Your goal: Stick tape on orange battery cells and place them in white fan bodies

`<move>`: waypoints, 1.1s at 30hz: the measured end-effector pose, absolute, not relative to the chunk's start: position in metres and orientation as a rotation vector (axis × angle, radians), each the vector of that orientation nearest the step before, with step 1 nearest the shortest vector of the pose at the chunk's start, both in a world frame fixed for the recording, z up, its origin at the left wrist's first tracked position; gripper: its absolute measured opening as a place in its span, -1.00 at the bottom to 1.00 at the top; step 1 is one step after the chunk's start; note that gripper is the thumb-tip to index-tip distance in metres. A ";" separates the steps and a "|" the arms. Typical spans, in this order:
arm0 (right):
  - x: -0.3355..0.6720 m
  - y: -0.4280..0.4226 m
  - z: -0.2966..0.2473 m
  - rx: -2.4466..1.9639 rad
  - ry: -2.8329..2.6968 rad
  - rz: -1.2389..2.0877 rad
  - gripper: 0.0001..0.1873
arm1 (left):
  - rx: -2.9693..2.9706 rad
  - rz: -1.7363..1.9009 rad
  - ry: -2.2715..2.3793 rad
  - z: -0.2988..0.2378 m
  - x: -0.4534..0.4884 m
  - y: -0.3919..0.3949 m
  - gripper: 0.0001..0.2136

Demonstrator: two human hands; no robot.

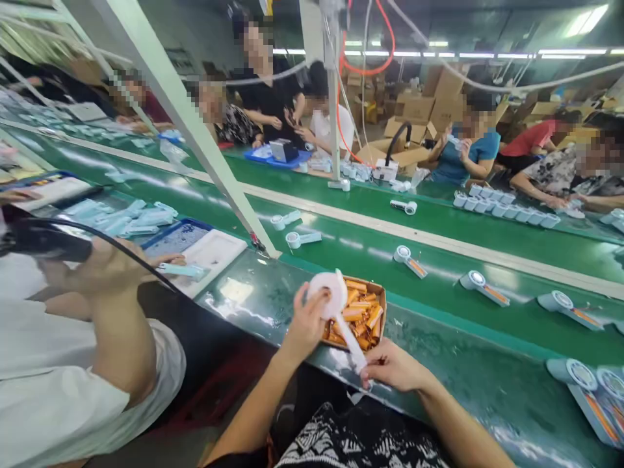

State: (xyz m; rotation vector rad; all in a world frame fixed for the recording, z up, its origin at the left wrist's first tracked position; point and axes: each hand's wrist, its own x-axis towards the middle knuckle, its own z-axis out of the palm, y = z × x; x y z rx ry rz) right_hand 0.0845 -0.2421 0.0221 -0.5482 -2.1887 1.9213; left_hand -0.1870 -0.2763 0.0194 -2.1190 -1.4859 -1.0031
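- Across the middle of the view, a long green conveyor belt [439,260] runs from upper left to lower right. Pale blue fan bodies lie spaced along it, the nearest one [482,286] with an orange strip showing in its handle.
- In front of the belt, the dark green table [478,383] carries the things close to the person.
- On the left, a co-worker in a white shirt [73,364] sits at the same table and grips a black tool. More people work along the far side of the belt.
- At the right edge of the table, a small pile of blue fan bodies [592,390] lies well apart from the hands.
- Near the table's front edge stands a shallow cardboard box [383,302] filled with orange cylinders [361,315].
- The white fan [336,305] is held tilted over the box, round head up and to the left, slim handle slanting down to the right.
- The left hand [307,325] is closed around the round head from the left side.
- The right hand [392,367] pinches the lower end of the handle, fingers narrow, just beside the box's near corner.
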 end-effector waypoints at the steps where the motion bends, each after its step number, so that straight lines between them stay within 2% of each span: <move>1: 0.086 -0.243 0.025 -0.436 -2.344 1.874 -0.33 | -2.068 -1.036 -1.523 0.015 -0.195 -0.277 -0.59; 4: 0.087 -0.232 0.031 -0.287 -2.699 1.618 -0.48 | -1.960 -1.136 -1.647 0.001 -0.211 -0.283 -0.67; 8: 0.074 -0.183 0.038 -0.861 -2.660 0.988 -0.71 | -1.909 -1.263 -1.643 -0.004 -0.203 -0.297 -0.68; 10: 0.060 -0.154 0.039 -1.086 -2.643 0.603 -0.75 | -1.910 -1.285 -1.628 -0.002 -0.193 -0.301 -0.68; 12: 0.043 -0.132 0.038 -1.107 -2.738 0.312 -0.74 | -1.932 -1.276 -1.637 0.001 -0.185 -0.303 -0.67; 16: 0.021 -0.111 0.031 -1.013 -2.925 -0.015 -0.66 | -1.978 -1.237 -1.676 0.004 -0.181 -0.305 -0.64; 25: 0.037 -0.111 0.033 -1.199 -2.922 0.161 -0.69 | -1.993 -1.181 -1.706 0.008 -0.187 -0.316 -0.68; 29: 0.059 -0.124 0.056 -1.297 -2.836 0.184 -0.68 | -2.054 -1.126 -1.654 0.013 -0.187 -0.314 -0.61; 31: 0.075 -0.131 0.070 -1.212 -2.700 0.296 -0.66 | -2.096 -1.072 -1.591 0.016 -0.186 -0.311 -0.56; 33: 0.090 -0.136 0.080 -0.990 -2.500 0.565 -0.69 | -2.146 -1.006 -1.533 0.018 -0.186 -0.307 -0.56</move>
